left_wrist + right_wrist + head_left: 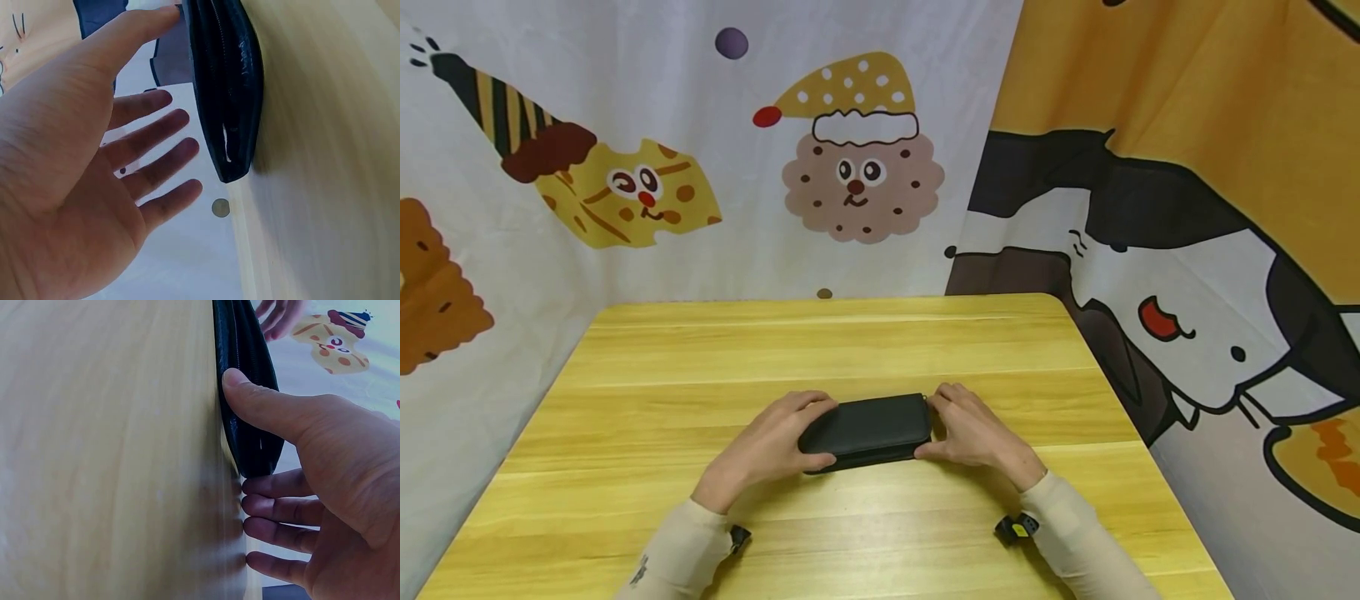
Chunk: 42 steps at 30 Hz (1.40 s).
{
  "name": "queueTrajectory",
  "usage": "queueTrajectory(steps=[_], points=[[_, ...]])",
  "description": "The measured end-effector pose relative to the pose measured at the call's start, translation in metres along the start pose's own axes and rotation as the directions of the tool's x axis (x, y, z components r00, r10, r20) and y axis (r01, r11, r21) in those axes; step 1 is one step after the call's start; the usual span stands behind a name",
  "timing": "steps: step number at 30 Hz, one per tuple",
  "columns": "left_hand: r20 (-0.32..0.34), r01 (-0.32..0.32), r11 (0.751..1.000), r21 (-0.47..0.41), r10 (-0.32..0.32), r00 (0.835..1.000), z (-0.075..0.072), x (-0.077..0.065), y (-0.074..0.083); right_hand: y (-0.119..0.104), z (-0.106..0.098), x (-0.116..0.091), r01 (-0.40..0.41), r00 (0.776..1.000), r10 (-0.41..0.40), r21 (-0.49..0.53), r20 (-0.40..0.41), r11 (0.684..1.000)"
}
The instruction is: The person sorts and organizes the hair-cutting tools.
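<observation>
A long black zip wallet (868,425) lies flat on the wooden table (865,533), turned slightly. My left hand (778,437) is at its left end, thumb by the front edge. In the left wrist view, the four fingers of the left hand (119,162) are spread and apart from the wallet (240,94); the thumb tip is right at its upper side. At the other end is my right hand (973,429). Its thumb rests on the zipped edge of the wallet (250,437) in the right wrist view. The right hand's (306,487) other fingers extend past the wallet's corner, tips at the tabletop.
A white curtain (662,50) with cartoon food prints hangs behind the table. On the right is a yellow, black and white printed curtain (1150,92). Dark wrist devices sit at both cuffs, one at the left sleeve (677,542) and one at the right sleeve (1075,533).
</observation>
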<state>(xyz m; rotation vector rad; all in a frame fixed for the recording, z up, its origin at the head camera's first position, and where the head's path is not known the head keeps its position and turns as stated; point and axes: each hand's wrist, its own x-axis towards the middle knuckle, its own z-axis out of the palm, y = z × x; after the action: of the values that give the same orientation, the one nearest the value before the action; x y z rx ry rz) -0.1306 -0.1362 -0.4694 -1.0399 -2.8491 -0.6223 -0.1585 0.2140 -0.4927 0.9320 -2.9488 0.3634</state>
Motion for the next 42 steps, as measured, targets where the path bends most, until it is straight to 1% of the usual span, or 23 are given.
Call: queueTrajectory(steps=[6,11,15,20,24,27,34,37,42], points=[[0.024,0.012,0.999,0.036,-0.013,1.000,0.003,0.003,0.000,0.000,0.000,0.001,-0.005,1.000,0.005,-0.001,0.005,1.000],[0.080,0.036,0.998,0.056,-0.040,0.996,0.007,0.004,-0.001,0.000,0.001,0.001,-0.004,1.000,0.004,0.008,0.003,1.000],[0.117,0.072,0.996,0.047,-0.077,0.990,0.009,0.004,-0.001,0.000,0.001,0.001,-0.003,1.000,0.002,0.004,0.007,1.000],[0.141,0.128,0.991,0.039,-0.132,0.981,0.010,0.006,-0.001,0.001,0.002,0.001,-0.003,1.000,0.003,0.004,0.005,1.000],[0.147,0.150,0.988,0.041,-0.155,0.977,0.010,0.006,-0.001,0.001,0.001,0.001,0.001,1.000,0.000,-0.004,0.020,1.000],[0.140,0.148,0.988,0.047,-0.153,0.978,0.011,0.007,-0.001,0.002,-0.003,0.002,0.018,0.999,-0.018,-0.007,0.039,1.000],[0.120,0.134,0.990,0.054,-0.139,0.983,0.011,0.007,-0.001,0.008,-0.018,0.002,0.022,0.996,-0.027,0.057,0.083,0.998],[0.117,0.131,0.990,0.044,-0.136,0.984,0.011,0.007,-0.001,0.012,-0.019,0.003,0.041,0.997,-0.045,0.053,0.066,0.998],[0.111,0.122,0.992,0.027,-0.125,0.986,0.013,0.007,-0.002,0.015,-0.012,0.009,0.106,0.994,-0.106,0.044,0.003,0.993]])
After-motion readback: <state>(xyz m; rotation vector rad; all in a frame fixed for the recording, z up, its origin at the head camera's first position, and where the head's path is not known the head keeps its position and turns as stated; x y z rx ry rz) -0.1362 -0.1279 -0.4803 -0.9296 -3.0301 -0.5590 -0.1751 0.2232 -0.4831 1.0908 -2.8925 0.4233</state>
